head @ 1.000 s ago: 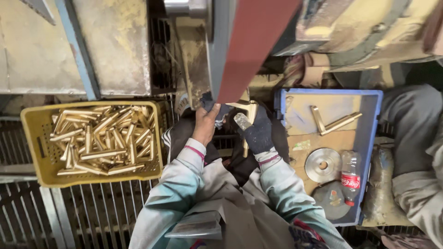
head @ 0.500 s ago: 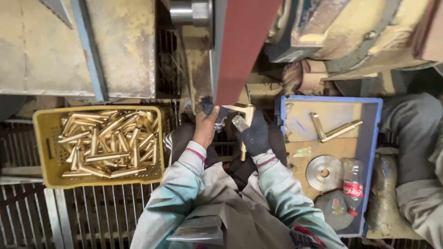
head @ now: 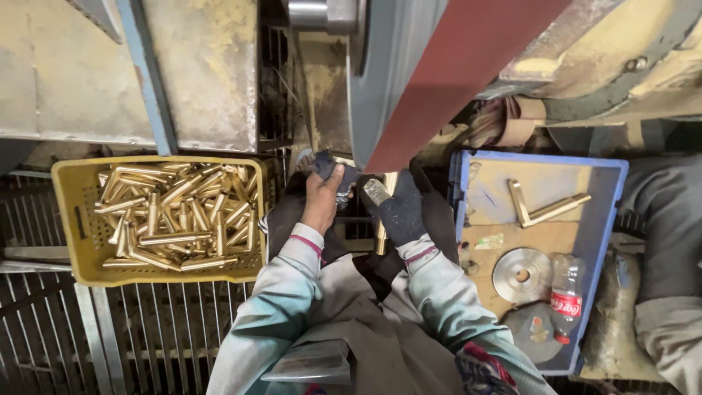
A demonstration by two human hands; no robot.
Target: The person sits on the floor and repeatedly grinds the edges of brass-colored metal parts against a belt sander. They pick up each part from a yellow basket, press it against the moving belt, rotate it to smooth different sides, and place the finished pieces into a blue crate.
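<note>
A large dust-coated machine housing point(head: 88, 73) in yellowed metal fills the top of the view, crossed by a blue painted frame bar point(head: 150, 73). A wide reddish-brown sanding belt point(head: 468, 66) slants down from the upper right over a grey wheel point(head: 380, 66). The floor is a metal grating point(head: 139, 329), its bars running toward the viewer. On it at the left stands a yellow plastic crate point(head: 80, 219) heaped with brass rods. At the right lies a blue tray point(head: 610, 219) lined with cardboard, holding an angled brass piece point(head: 545, 208), a metal disc point(head: 521, 275) and a plastic bottle point(head: 567, 296). Light is dim and warm.
</note>
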